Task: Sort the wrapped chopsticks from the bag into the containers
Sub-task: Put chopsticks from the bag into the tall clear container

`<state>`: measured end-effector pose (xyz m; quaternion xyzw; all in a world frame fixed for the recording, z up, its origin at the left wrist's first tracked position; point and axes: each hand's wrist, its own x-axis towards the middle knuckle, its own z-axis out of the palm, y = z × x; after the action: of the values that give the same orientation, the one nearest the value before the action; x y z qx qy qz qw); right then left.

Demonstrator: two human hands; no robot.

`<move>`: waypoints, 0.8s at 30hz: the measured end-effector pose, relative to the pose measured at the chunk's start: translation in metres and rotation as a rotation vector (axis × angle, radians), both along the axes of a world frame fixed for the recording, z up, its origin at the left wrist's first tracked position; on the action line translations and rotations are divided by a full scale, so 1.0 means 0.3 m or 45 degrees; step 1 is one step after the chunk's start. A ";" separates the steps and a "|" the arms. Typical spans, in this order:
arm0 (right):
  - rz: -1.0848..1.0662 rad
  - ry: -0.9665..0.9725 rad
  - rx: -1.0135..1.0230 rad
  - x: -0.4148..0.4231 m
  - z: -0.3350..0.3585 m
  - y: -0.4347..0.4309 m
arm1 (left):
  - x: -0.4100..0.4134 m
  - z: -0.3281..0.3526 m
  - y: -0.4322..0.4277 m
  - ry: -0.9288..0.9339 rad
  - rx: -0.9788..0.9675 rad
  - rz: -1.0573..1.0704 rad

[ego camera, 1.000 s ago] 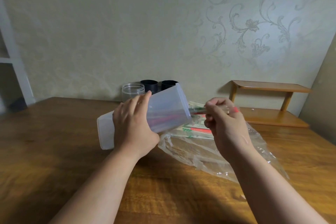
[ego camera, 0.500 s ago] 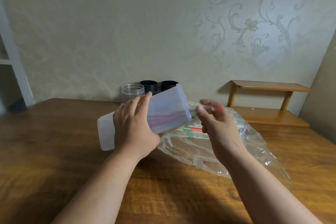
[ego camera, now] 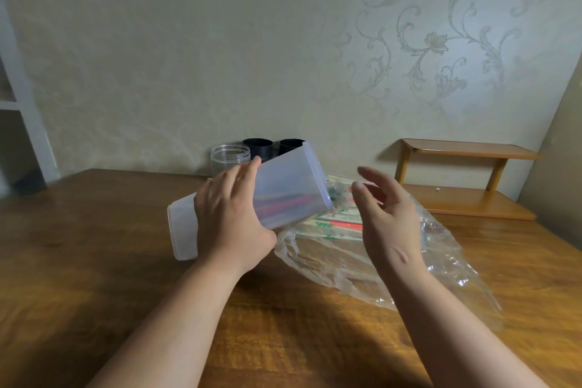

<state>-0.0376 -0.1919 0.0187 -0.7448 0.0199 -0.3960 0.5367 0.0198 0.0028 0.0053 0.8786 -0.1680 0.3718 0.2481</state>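
The left hand [ego camera: 233,217] grips a translucent container [ego camera: 283,189], fingers curled round its side, holding it tilted with its mouth toward the plastic bag [ego camera: 441,261] on the desk [ego camera: 94,261]. Red wrapped chopsticks [ego camera: 283,203] lie inside it; a stack of packets [ego camera: 340,225] lies in the bag. The right hand [ego camera: 387,217] hovers beside the mouth, fingers loosely spread, holding nothing

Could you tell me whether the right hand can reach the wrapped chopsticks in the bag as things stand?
Probably yes: the right hand is open and empty close over the wrapped chopsticks, with nothing solid between; the container in the left hand stays to the left.
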 end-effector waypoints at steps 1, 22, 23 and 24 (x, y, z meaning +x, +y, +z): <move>0.021 0.005 0.024 0.001 0.000 -0.002 | 0.000 0.000 0.000 0.000 -0.003 0.001; 0.309 0.550 -0.112 -0.029 0.053 -0.036 | -0.002 0.002 -0.002 0.009 -0.025 0.019; 0.347 0.613 -0.153 -0.030 0.052 -0.035 | -0.002 0.002 -0.002 0.008 -0.024 0.019; 0.391 0.681 -0.196 -0.031 0.049 -0.035 | -0.002 0.002 -0.002 0.009 -0.022 0.019</move>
<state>-0.0468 -0.2025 0.0336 -0.8552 0.0177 -0.1010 0.5080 0.0193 0.0022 0.0058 0.8789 -0.1575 0.3719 0.2536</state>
